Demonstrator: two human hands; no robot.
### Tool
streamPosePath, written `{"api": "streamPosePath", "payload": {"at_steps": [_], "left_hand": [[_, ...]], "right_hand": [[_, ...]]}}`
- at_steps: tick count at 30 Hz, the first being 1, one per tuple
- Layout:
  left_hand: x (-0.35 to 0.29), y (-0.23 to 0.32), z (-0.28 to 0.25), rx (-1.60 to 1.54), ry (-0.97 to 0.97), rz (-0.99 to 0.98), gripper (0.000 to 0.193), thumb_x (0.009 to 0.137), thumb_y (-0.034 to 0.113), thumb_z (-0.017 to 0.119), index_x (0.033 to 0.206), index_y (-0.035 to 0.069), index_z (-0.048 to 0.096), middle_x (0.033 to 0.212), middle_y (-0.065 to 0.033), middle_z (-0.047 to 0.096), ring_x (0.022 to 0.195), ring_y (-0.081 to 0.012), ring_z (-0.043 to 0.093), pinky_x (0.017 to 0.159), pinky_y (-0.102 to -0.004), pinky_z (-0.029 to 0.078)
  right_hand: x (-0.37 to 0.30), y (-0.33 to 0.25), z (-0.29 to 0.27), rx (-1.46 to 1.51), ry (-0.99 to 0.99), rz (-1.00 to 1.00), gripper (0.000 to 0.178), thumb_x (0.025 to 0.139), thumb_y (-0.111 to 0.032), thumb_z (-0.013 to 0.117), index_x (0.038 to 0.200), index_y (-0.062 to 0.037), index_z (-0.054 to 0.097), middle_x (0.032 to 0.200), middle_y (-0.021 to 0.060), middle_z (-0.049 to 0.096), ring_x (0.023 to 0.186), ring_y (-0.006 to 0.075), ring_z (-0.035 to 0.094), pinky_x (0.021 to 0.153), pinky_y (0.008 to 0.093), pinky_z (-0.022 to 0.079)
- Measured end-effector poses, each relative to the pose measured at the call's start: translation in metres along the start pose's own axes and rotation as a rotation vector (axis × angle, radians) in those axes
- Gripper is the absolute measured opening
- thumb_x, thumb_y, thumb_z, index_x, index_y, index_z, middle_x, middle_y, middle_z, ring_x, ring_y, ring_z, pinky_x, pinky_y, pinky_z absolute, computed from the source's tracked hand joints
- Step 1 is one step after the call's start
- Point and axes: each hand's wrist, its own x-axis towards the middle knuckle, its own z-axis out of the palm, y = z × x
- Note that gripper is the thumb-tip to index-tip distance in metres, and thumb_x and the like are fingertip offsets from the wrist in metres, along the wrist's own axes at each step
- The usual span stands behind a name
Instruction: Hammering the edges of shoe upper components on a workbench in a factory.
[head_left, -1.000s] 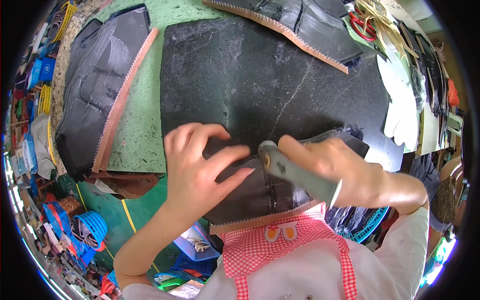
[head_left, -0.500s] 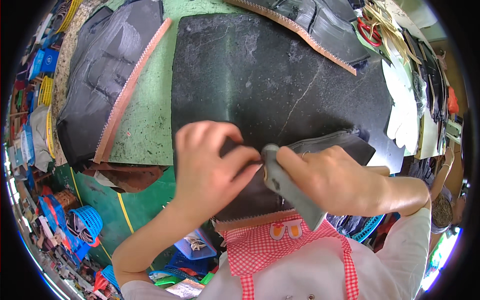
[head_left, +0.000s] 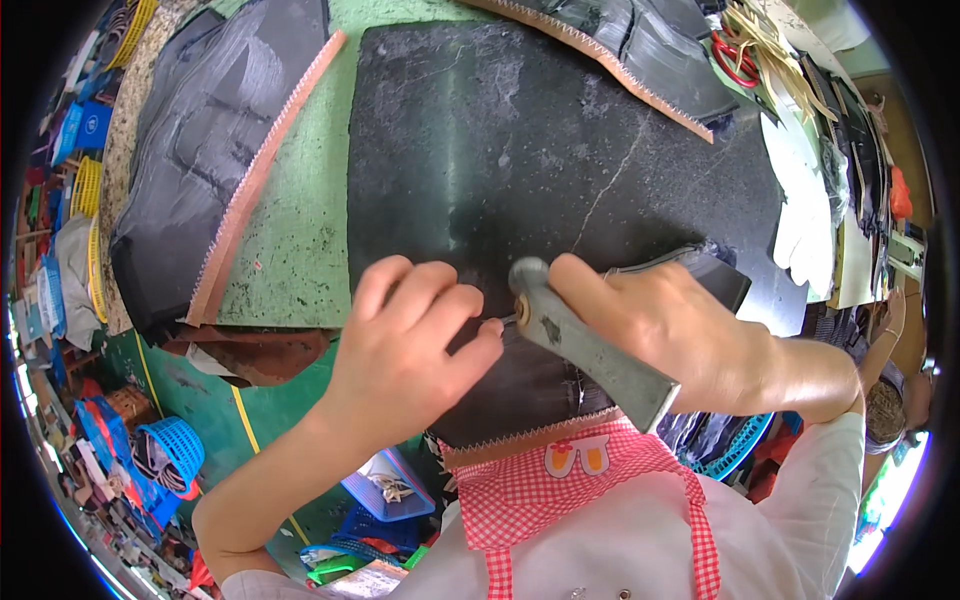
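Observation:
Over the near part of a large black board (head_left: 500,150), my right hand (head_left: 650,325) is wrapped round a hammer (head_left: 600,360). Its grey metal head slants down to the right, with the round face at the upper left. Just left of the hammer, my left hand (head_left: 405,345) is closed, fingers curled and thumb tip near the index finger; whatever they pinch is too small or hidden. Beneath both hands lies a black sheet piece (head_left: 510,400) with a brown zigzag-edged strip (head_left: 530,440) along its near edge, partly covered by the hands and hammer.
Black pieces with brown zigzag-edged strips lie at the left (head_left: 220,130) and far right (head_left: 665,60). Red-handled scissors (head_left: 735,62) and white gloves (head_left: 795,200) are on the right. Below the table are a blue basket (head_left: 172,450) and a blue tray (head_left: 385,490). Another person (head_left: 885,400) is at far right.
My left hand has drawn slightly left, away from the hammer, and its fingers have loosened a little. The hammer head has shifted up and right, turning flatter.

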Motion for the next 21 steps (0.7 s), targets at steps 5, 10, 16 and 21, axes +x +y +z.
{"api": "streamPosePath", "payload": {"at_steps": [5, 10, 16, 21], "left_hand": [[-0.001, -0.010, -0.008, -0.115, -0.089, -0.104, 0.017, 0.069, 0.019, 0.083, 0.085, 0.017, 0.075, 0.092, 0.0022, 0.064, 0.097, -0.0240, 0.058, 0.087, -0.0448, 0.043], [-0.004, -0.005, -0.007, -0.001, -0.001, -0.041, 0.016, 0.071, 0.020, 0.083, 0.085, 0.018, 0.074, 0.091, 0.0023, 0.063, 0.096, -0.0238, 0.059, 0.087, -0.0435, 0.043], [-0.019, -0.008, -0.004, -0.105, 0.014, -0.123, 0.018, 0.070, 0.020, 0.086, 0.084, 0.018, 0.075, 0.092, 0.0041, 0.065, 0.096, -0.0236, 0.059, 0.087, -0.0433, 0.041], [-0.022, -0.010, -0.016, -0.007, 0.012, -0.220, 0.029, 0.070, 0.025, 0.087, 0.096, 0.019, 0.078, 0.102, 0.0005, 0.065, 0.102, -0.0253, 0.056, 0.091, -0.0436, 0.039]], "right_hand": [[0.001, -0.001, 0.007, 0.014, -0.148, 0.006, 0.020, 0.090, -0.004, 0.059, 0.102, 0.0020, 0.045, 0.068, 0.0229, 0.066, 0.063, 0.0454, 0.068, 0.056, 0.0534, 0.054], [0.001, 0.001, 0.023, 0.061, -0.036, -0.085, 0.026, 0.085, -0.001, 0.062, 0.104, 0.0022, 0.045, 0.068, 0.0243, 0.066, 0.066, 0.0467, 0.069, 0.058, 0.0535, 0.055], [0.009, -0.006, 0.015, 0.052, -0.050, 0.045, 0.029, 0.084, -0.003, 0.065, 0.105, 0.0015, 0.045, 0.069, 0.0220, 0.067, 0.070, 0.0456, 0.070, 0.060, 0.0528, 0.056], [0.008, -0.010, 0.028, 0.080, -0.093, -0.018, 0.037, 0.082, -0.010, 0.071, 0.105, 0.0017, 0.044, 0.075, 0.0259, 0.067, 0.073, 0.0463, 0.070, 0.063, 0.0517, 0.057]]}}
